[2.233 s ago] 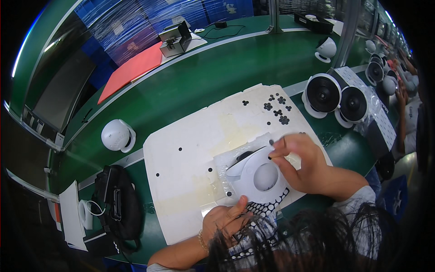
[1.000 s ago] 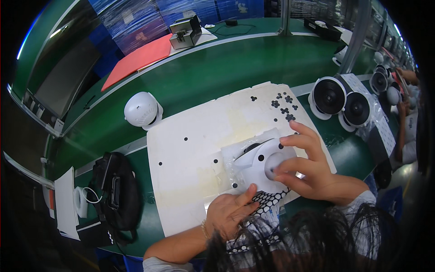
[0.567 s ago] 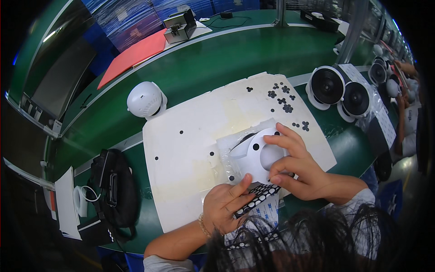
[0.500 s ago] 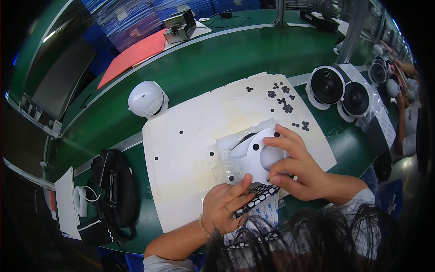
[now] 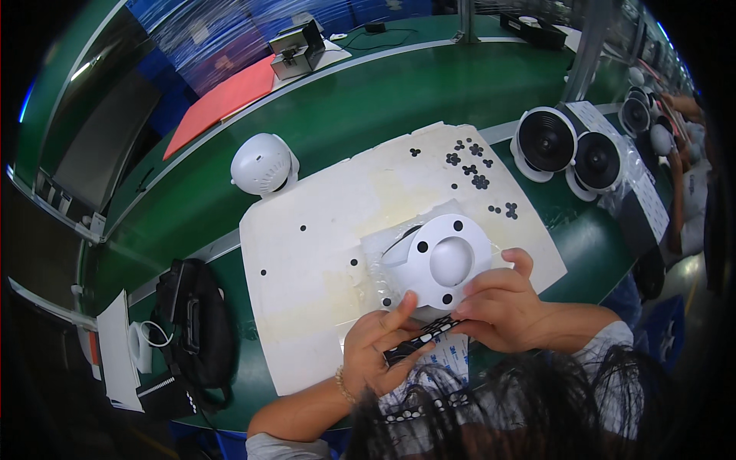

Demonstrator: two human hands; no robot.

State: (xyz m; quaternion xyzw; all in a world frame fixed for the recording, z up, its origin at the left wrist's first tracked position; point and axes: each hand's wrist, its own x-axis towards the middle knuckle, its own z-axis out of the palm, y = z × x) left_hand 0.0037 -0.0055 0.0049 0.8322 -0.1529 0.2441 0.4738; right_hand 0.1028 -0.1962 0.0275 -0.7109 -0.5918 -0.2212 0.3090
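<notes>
The white plastic device with a round, hollow-centred base [image 5: 448, 261] lies base-up on the clear plastic wrapping [image 5: 376, 244], which rests upon the large off-white board [image 5: 295, 307] near the near edge of the green bench [image 5: 589, 247]. As for progress, three black round pads [image 5: 422, 247] are already on the base; its right side shows bare white, and I cannot tell whether another pad belongs there. The left hand [image 5: 374, 345] has a closed grip on the black sheet with white round dots [image 5: 414, 346], below the base. The right hand [image 5: 502, 308] has a narrow grip, fingertips at the sheet's upper end; whether a pad is between them, I cannot tell. Loose black dots [image 5: 480, 182] lie in clusters toward the board's far right corner.
</notes>
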